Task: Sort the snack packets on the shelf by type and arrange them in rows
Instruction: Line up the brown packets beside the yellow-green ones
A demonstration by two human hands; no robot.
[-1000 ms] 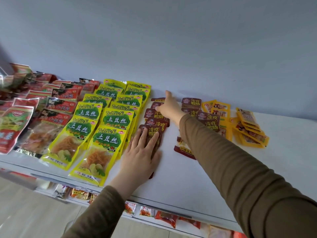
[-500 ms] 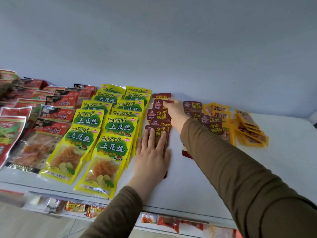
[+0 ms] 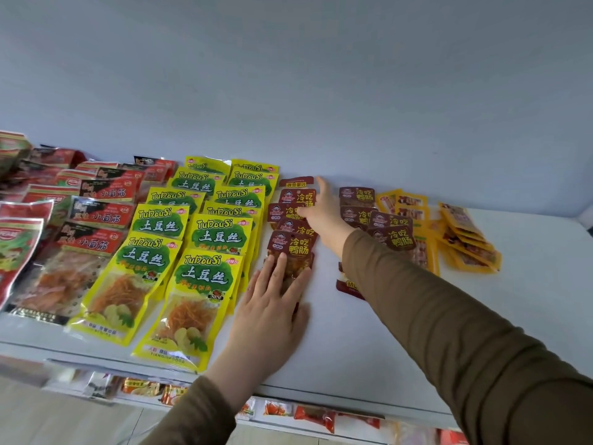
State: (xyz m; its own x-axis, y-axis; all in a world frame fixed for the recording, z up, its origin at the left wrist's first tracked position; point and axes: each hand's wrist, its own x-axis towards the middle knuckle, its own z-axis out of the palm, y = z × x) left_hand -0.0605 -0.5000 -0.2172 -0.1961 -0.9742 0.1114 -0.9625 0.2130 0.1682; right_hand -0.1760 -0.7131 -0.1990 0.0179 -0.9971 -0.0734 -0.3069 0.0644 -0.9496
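Observation:
A column of small maroon packets runs back from mid-shelf. My left hand lies flat with straight fingers on the nearest one. My right hand reaches to the far end of that column, fingers extended, touching the rear packets. A second group of maroon packets lies right of my right arm, partly hidden by the sleeve. Yellow-green packets form two overlapping rows to the left. Red-and-black packets lie further left. Small orange-yellow packets lie scattered at the right.
The white shelf has bare surface at the right and front. The blue-grey wall stands right behind the packets. A lower shelf with more snack packets shows under the front edge. Large red-green bags sit far left.
My right hand has stretched further back along the maroon column. My left hand stays pressed on the front packet. The view has shifted slightly.

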